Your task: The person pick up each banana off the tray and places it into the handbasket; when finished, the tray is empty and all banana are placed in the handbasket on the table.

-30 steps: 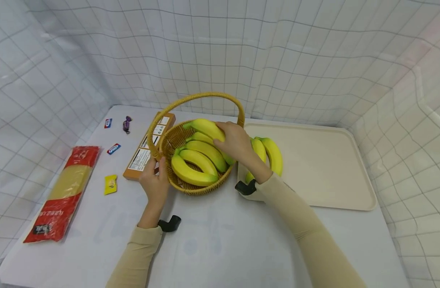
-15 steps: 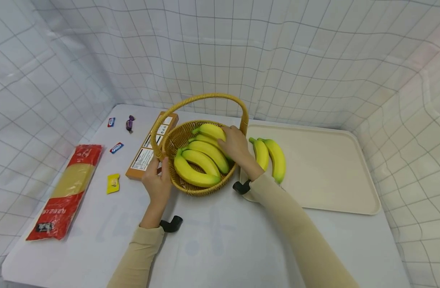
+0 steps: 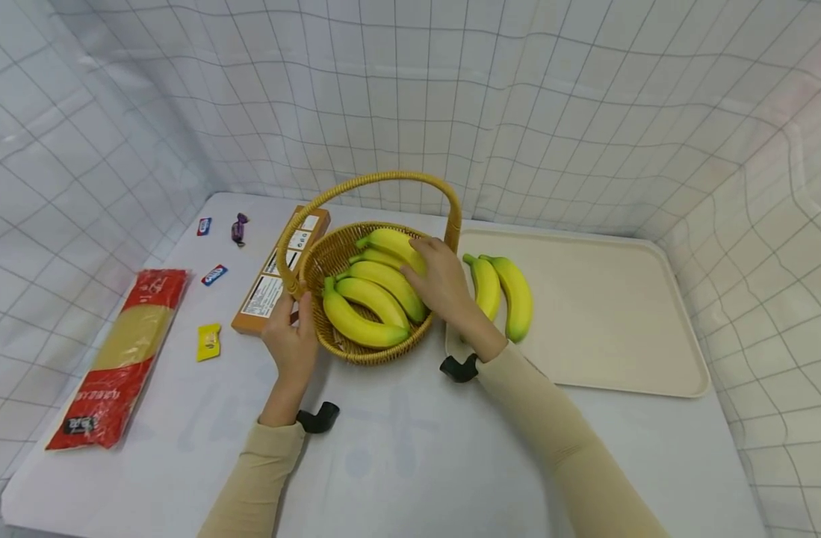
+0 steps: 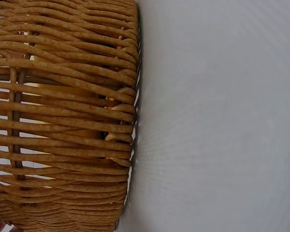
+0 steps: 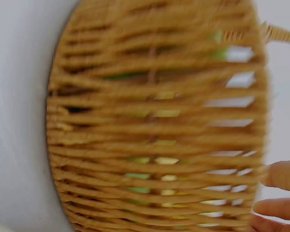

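Observation:
In the head view a round wicker basket [image 3: 359, 357] with a tall arched handle [image 3: 383, 178] stands mid-table, holding several bananas [image 3: 363, 321]. My left hand [image 3: 292, 340] grips its left rim near the handle's foot; the left wrist view shows the woven wall [image 4: 63, 106] close up. At the right rim, my right hand [image 3: 447, 288] reaches over the rearmost banana [image 3: 393, 243], thumb and fingers spread apart at its right end. Its fingers [image 5: 278, 208] look loosely extended beside the rim in the right wrist view. Two bananas [image 3: 515, 299] lie on the beige tray [image 3: 605, 314].
Behind my left hand lies a brown box [image 3: 252, 323], partly under the handle's outline. Farther left are a red-and-yellow bag [image 3: 124, 351], a yellow sweet [image 3: 208, 341], a purple sweet [image 3: 238, 229] and two small blue-and-red packets [image 3: 214, 275]. Grid-patterned white cloth walls [image 3: 397, 97] surround the table.
My right hand has lowered a banana onto the others in the basket, and its fingers have since loosened from it. The left hand stays on the basket.

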{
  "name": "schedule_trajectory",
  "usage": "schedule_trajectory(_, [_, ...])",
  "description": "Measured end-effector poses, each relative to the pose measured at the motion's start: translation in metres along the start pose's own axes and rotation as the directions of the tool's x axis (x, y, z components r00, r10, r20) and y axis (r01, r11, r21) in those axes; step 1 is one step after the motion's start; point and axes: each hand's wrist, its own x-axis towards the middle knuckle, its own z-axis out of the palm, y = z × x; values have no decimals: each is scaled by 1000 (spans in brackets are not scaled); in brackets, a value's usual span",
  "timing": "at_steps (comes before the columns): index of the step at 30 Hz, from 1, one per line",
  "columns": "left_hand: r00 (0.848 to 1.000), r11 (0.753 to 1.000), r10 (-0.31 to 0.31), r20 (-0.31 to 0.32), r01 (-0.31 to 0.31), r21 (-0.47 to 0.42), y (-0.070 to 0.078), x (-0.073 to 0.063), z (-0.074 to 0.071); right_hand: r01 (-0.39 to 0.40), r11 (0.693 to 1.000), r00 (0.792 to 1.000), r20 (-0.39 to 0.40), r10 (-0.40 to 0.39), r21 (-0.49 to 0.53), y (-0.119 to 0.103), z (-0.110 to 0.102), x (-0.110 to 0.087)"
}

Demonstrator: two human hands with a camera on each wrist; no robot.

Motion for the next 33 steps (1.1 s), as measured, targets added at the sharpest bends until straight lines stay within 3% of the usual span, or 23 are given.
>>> schedule_trajectory(4, [1000, 1000, -3, 1, 3, -2, 1, 1, 0, 42, 998, 999, -23, -41, 48, -4, -15, -14])
schedule_trajectory(9, [1000, 1000, -13, -5, 13, -10, 1, 1, 0, 31, 993, 995, -102, -19, 113, 10, -39, -30])
schedule_trajectory(13, [1000, 1000, -22, -3, 22, -8, 0, 1, -1, -53, 991, 983, -169, 74, 126, 34, -62, -42])
schedule_trajectory(20, [1000, 1000, -23, 2, 23, 3, -3, 1, -2, -212, 968, 938, -249, 241, 137, 86, -91, -63])
schedule_trajectory(26, [1000, 1000, -25, 1, 25, -1, -2, 0, 0, -350, 923, 901, -211, 378, 158, 117, -98, -77])
schedule_trajectory(33, [1000, 1000, -15, -1, 15, -5, 0, -1, 2, -434, 887, 884, -113, 453, 156, 129, -97, -84])
